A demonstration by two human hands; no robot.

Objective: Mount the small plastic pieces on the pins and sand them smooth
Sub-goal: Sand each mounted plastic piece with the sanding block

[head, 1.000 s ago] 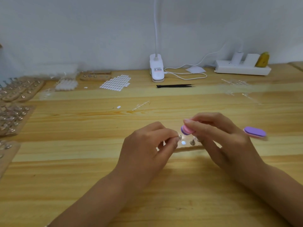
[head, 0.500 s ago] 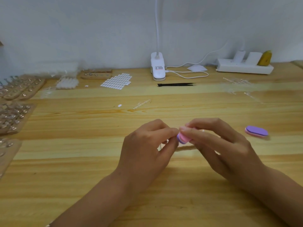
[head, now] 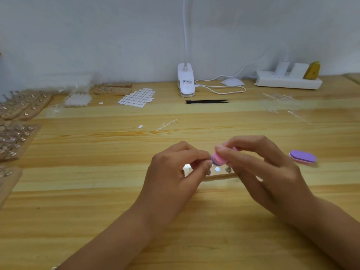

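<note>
Small plastic piece: hidden inside the pinch of the left hand, just left of the pink-and-purple oval foam sanding block; contact cannot be told. The block's long axis runs left-right, its left end lower. The right hand has its fingers clamped on the block. The left fingers are together at the tips. Beneath lies a light wooden pin strip on the worktop.

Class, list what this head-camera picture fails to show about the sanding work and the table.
Head view throughout.
1. Left hand: whatever it pinches is hidden by its fingertips.
2. Small wooden pin holder: mostly covered by both hands.
3. Pink and purple sanding block: far end hidden inside the right hand.
4. Wooden pin racks: cut off by the left edge.
5. Clear plastic strips: too blurred to count.
</note>
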